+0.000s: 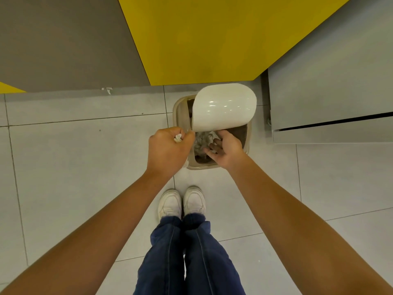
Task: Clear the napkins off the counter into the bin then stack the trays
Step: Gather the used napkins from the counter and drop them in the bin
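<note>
Napkins: you have one crumpled wad (178,137) clamped in your left hand (168,150), fist curled round it, just off the bin's left rim. More crumpled paper (204,139) lies inside the bin (178,111), down in the opening. Your right hand (226,151) is over that opening, palm turned up, fingers loose and spread, holding nothing I can see. The hands are near each other but not touching, with the opening between them.

Lid (225,107): white, tipped up. It covers the far part of the bin; the near part is open. Its lower-left corner sits right at your left thumb. I can't tell whether you're propping it or it's just beside.

Step, my read: binning phase, left wad not yet in. Next move: bring your left hand over the gap under the lid edge, open the fingers and let the wad fall. The gap is narrow, so release low and centred. Dropped from where the fist is now, the wad would likely hit the rim or the floor (63,167). If the lid rests on your thumb, expect it to swing down when you move.

Around: the bin stands on tiled floor, near a yellow panel (202,39), with a grey cabinet (329,92) to its right. Your white shoes (170,204) are close in front. The surface and trays are not in view, so I can't say if napkins remain there.
</note>
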Tool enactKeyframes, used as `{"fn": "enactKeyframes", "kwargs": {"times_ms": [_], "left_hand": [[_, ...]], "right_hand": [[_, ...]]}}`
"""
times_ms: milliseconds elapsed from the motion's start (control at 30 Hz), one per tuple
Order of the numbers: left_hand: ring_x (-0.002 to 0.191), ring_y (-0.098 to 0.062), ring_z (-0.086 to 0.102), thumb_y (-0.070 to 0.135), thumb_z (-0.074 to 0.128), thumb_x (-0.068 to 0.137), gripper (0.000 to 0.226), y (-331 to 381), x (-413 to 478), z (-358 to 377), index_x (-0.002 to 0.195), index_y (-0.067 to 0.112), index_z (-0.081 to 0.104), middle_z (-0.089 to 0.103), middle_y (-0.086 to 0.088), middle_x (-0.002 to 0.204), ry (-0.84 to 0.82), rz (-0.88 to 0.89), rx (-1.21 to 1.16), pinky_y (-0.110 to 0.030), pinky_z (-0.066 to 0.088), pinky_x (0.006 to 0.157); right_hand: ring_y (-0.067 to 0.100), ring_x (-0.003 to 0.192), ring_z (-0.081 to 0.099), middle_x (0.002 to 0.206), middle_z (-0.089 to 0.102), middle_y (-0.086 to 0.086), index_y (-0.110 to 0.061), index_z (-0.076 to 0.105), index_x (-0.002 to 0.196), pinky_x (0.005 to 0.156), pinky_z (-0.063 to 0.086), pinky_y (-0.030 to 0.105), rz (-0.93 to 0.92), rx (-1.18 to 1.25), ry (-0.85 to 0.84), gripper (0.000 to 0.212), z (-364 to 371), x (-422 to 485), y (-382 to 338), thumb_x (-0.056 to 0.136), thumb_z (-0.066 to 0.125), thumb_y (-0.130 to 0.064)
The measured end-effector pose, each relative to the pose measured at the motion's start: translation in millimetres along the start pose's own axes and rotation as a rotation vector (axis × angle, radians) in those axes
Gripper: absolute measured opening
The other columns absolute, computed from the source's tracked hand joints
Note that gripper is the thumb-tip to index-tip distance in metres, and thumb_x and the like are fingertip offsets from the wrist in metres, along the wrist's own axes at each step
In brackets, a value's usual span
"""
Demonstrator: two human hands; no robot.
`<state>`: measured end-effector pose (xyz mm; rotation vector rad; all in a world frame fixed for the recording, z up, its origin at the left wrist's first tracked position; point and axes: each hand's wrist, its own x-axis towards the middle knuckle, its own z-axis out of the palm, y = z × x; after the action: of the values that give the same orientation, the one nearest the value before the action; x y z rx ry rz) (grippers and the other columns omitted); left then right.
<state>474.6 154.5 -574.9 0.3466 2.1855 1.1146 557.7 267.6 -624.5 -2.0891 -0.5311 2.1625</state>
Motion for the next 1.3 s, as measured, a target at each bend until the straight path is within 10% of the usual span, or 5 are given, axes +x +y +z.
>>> {"fn": "enactKeyframes", "kwargs": {"times_ms": [533,700,933,1300], "left_hand": [[0.047,-0.007,0.046,0.011,0.065,0.084,0.034,-2,3,81,0.053,0.011,0.05,0.045,0.009,0.047,-0.282,0.305,0.071,-0.026,0.043,0.053],[0.087,-0.023,0.065,0.028,0.051,0.093,0.028,-20,23,99,0.094,0.007,0.069,0.069,-0.009,0.096,-0.579,0.61,0.573,-0.033,0.051,0.081],[0.108,-0.03,0.057,0.021,0.03,0.101,0.035,-19,33,109,0.129,0.007,0.047,0.054,-0.011,0.123,-0.668,0.76,1.188,-0.04,0.051,0.083],[0.133,-0.029,0.03,0.01,0.052,0.09,0.057,-39,37,120,0.143,0.014,0.03,0.028,-0.013,0.146,-0.691,0.622,1.356,-0.044,0.034,0.107]], "right_hand": [[0.023,0.092,0.063,0.098,0.067,0.008,-0.009,0.063,0.103,0.08,0.053,0.034,-0.071,-0.137,-0.081,0.021,-33,-24,-26,0.094,0.05,-0.022],[0.017,0.092,0.061,0.093,0.066,0.0,-0.018,0.063,0.093,0.07,0.049,0.027,-0.116,-0.218,-0.056,0.018,-38,-23,-28,0.094,0.049,-0.028],[0.009,0.082,0.053,0.094,0.057,-0.002,-0.02,0.058,0.107,0.06,0.038,0.018,-0.131,-0.314,-0.018,0.024,-40,-20,-27,0.095,0.045,-0.035],[0.014,0.104,0.043,0.125,0.054,0.002,-0.016,0.052,0.13,0.09,0.032,0.03,-0.103,-0.337,-0.012,0.044,-40,-17,-26,0.094,0.046,-0.04]]}}
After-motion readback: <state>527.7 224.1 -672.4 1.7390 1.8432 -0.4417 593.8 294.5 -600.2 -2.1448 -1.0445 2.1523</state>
